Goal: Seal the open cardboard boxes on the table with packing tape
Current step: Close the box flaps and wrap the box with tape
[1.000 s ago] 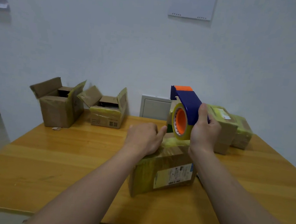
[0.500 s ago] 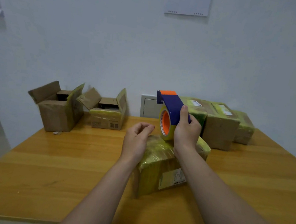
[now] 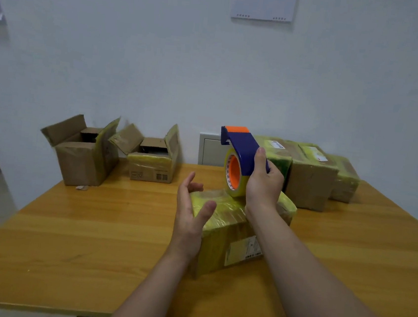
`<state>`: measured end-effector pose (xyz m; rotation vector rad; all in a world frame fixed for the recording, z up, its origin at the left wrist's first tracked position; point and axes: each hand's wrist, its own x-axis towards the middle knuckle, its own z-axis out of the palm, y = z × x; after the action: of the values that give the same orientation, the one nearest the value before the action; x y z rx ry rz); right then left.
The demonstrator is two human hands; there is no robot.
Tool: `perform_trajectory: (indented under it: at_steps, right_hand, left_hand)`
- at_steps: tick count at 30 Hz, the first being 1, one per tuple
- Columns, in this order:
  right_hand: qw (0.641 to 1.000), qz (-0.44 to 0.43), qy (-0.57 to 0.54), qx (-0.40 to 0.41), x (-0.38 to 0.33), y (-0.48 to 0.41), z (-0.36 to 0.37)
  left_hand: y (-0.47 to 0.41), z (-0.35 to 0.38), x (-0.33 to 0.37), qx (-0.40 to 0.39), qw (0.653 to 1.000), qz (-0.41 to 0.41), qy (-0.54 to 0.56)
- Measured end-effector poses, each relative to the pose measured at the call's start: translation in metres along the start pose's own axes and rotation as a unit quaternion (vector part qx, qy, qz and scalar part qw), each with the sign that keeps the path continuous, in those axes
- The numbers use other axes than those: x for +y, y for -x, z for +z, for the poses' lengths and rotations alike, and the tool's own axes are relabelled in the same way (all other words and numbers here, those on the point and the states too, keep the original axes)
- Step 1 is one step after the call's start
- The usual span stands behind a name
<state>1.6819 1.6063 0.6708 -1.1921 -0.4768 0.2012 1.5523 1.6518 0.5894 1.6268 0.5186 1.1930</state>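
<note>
View: head, looking down over both arms.
Right hand: the right hand (image 3: 264,187) grips the blue tape holder (image 3: 244,146) by its handle. The roll points down at the far end of the near box (image 3: 224,227). I cannot tell if the roll touches the box. I think it is held there to lay tape down or cut it.
Left hand: the left hand (image 3: 189,208) is open with loose fingers and holds nothing. It hovers just beside the box's left edge, likely ready to hold the box or press tape flat.
Near box: it sits in the middle of the counter (image 3: 91,236). Its flaps are down and yellowish tape covers the top, so it looks almost done.
Open boxes: the big open box (image 3: 82,155) and the small open box (image 3: 153,162) wait at the far left with their flaps up, not yet taped.
Done boxes: the taped boxes (image 3: 311,179) stand at the far right, out of the way.
</note>
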Motion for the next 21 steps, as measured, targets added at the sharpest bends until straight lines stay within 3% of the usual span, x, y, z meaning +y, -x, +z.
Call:
perform_trajectory:
  at_steps: [6,14,21]
  right_hand:
    - [1.000,-0.001,0.007,-0.003,0.004,-0.003,0.003]
    - [1.000,-0.002,-0.009,-0.013,0.005,-0.004,-0.002]
    - [1.000,0.005,-0.010,-0.022,0.004,-0.003,-0.001]
  left_hand:
    - [0.002,0.004,0.012,0.009,0.992,-0.101,0.077]
    - [0.004,-0.029,-0.002,-0.135,0.982,-0.053,-0.117]
    - [0.005,-0.028,-0.002,-0.127,0.979,-0.041,-0.156]
